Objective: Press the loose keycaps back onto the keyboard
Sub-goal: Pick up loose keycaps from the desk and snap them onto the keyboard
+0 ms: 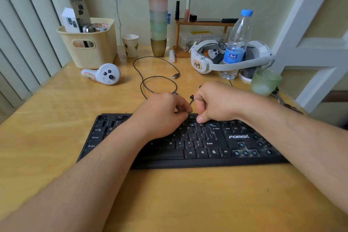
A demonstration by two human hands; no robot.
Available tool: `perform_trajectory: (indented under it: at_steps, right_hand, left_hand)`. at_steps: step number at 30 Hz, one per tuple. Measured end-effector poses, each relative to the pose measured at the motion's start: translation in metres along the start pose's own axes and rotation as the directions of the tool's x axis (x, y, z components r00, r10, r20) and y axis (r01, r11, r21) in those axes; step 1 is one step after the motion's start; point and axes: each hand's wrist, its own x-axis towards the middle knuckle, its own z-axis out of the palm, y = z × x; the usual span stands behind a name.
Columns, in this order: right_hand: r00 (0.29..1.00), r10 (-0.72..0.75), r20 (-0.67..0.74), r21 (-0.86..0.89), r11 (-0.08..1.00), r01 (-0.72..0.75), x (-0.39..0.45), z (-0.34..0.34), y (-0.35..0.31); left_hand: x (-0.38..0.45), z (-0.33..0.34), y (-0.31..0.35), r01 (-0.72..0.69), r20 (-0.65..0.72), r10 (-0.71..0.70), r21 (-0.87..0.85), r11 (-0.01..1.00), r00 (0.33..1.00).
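A black keyboard [188, 149] lies across the wooden table, with several bare sockets showing blue stems around the arrow keys [244, 152] and the number row. My left hand [162, 113] hovers over the top rows, fingers curled and thumb meeting forefinger, with nothing visible between them. My right hand [214, 103] is curled into a fist, its thumb tip pressing down on the number row near the function keys. One small loose black keycap [191, 97] lies on the table just behind the keyboard, between my hands.
The keyboard's black cable [158, 79] loops behind it. Further back stand a white controller [105, 73], a cream basket [90, 47], a paper cup [130, 45], a tall cup stack [158, 15], a headset [231, 58], a water bottle [237, 43] and a green glass [264, 82].
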Motion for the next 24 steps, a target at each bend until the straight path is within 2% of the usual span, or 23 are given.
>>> perform_trajectory:
  at_steps: [3, 7, 9, 15, 24]
  right_hand:
    - [1.000, -0.001, -0.016, 0.046, 0.999, 0.001, -0.002, -0.001, 0.003]
    - [0.998, -0.033, -0.055, 0.240, 0.970, 0.045, -0.004, -0.001, 0.016]
    - [0.996, -0.044, -0.077, 0.281, 0.958, 0.064, -0.007, 0.001, 0.024]
    - [0.989, -0.085, -0.120, 0.144, 0.984, 0.102, -0.021, 0.013, 0.029]
    - [0.973, -0.213, -0.093, -0.032, 0.977, 0.211, -0.017, 0.018, 0.028]
  left_hand:
    - [0.000, 0.000, 0.001, 0.004, 0.002, -0.004, 0.001, 1.000, 1.000]
    - [0.000, -0.002, 0.001, 0.000, 0.006, -0.001, 0.012, 1.000, 1.000]
    - [-0.001, -0.003, 0.001, -0.003, 0.007, 0.003, 0.014, 1.000, 1.000]
    - [0.000, -0.002, 0.002, -0.008, 0.017, 0.008, 0.028, 1.000, 1.000]
    - [-0.001, -0.003, 0.002, 0.019, 0.021, -0.020, 0.030, 0.999, 1.000]
